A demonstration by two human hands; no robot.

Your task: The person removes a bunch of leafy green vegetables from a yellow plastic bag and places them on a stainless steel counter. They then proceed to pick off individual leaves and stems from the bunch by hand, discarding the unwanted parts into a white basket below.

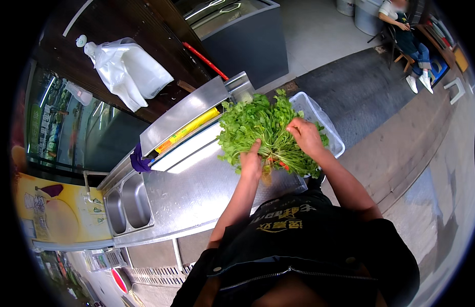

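Note:
A large bunch of coriander fans out at the right end of the stainless-steel counter. Pale roots point towards me, with a red-orange band partly showing among the stems. My left hand grips the near left side of the bunch, its thumb lying over the stems. Over the right side, my right hand has its fingers curled and thumb and forefinger pinched at thin sprigs; the fingertips' hold is partly hidden. Behind and beneath the greens stands a white plastic basket, lined with clear film.
A double sink is set into the counter's left end. A yellow roll box and a purple cloth lie along the back ledge. White plastic bags hang above. A person sits at the far right.

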